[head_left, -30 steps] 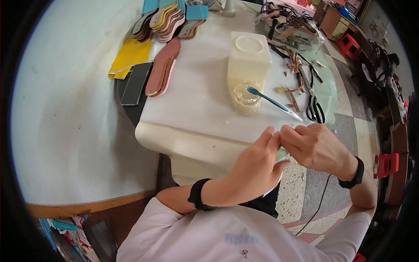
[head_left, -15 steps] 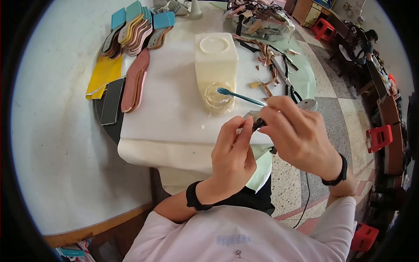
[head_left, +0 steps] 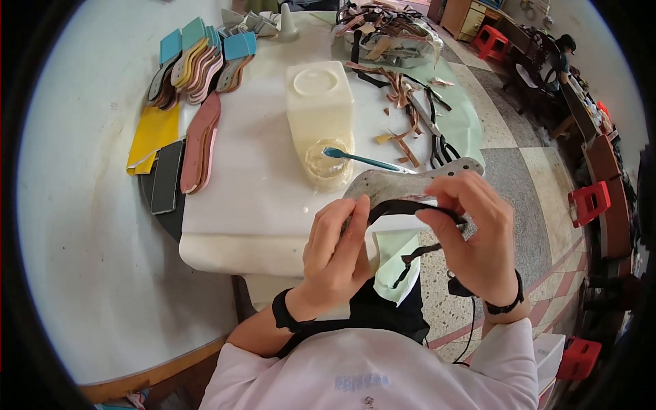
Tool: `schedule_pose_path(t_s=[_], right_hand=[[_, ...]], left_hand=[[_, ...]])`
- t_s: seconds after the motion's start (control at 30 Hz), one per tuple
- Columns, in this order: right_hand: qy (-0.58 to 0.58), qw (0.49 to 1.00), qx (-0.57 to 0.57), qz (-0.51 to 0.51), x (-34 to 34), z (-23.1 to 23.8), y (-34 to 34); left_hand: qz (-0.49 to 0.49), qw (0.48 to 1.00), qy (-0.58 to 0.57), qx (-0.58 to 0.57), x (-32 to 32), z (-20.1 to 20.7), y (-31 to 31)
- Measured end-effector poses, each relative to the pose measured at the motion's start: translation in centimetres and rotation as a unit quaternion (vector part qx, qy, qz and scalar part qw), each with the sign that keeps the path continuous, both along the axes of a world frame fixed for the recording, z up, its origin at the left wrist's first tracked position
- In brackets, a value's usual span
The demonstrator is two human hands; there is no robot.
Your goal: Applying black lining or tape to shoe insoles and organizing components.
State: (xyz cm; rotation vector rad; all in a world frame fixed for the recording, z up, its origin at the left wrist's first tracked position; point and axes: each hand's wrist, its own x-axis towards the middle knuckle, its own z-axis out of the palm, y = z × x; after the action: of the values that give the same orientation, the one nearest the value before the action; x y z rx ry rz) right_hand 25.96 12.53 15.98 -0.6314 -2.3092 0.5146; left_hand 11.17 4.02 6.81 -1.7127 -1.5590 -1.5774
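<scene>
My left hand (head_left: 335, 247) pinches the left end of a dark strip (head_left: 404, 207) together with a grey, insole-shaped piece (head_left: 393, 186). My right hand (head_left: 482, 236) has thumb and fingers closed on the strip farther right. Between the hands, the strip bows along the near edge of the grey piece, and its loose tail hangs below. Just beyond, a teal stick (head_left: 369, 161) rests with one end in pale paste (head_left: 328, 166) on the near end of a cream plastic container (head_left: 321, 109) lying on its side.
Scissors (head_left: 441, 147) and leather scraps (head_left: 403, 96) lie right of the container. A scrap-filled clear bin (head_left: 410, 51) stands behind. Stacked insole pieces (head_left: 201, 147), a yellow sheet (head_left: 152, 140) and a phone-like dark slab (head_left: 167, 179) are at left. Red stools (head_left: 589, 203) stand right.
My hands have moved apart and now stretch the dark strip between them. More of the grey piece shows, and my right hand has turned and come down. The whole view has shifted slightly.
</scene>
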Motion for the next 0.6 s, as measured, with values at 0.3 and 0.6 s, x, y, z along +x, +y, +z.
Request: schedule_pose_path(t_s=[0.3, 0.6], right_hand=[[0.071, 0.997, 0.018, -0.021, 0.1, -2.7, -2.5], [0.049, 0.996, -0.015, -0.073, -0.1, -2.9, -2.0]], left_hand=[[-0.013, 1.000, 0.016, 0.024, -0.6, -0.9, -0.6], [-0.011, 0.999, 0.026, 0.022, -0.9, -1.1, -0.7]])
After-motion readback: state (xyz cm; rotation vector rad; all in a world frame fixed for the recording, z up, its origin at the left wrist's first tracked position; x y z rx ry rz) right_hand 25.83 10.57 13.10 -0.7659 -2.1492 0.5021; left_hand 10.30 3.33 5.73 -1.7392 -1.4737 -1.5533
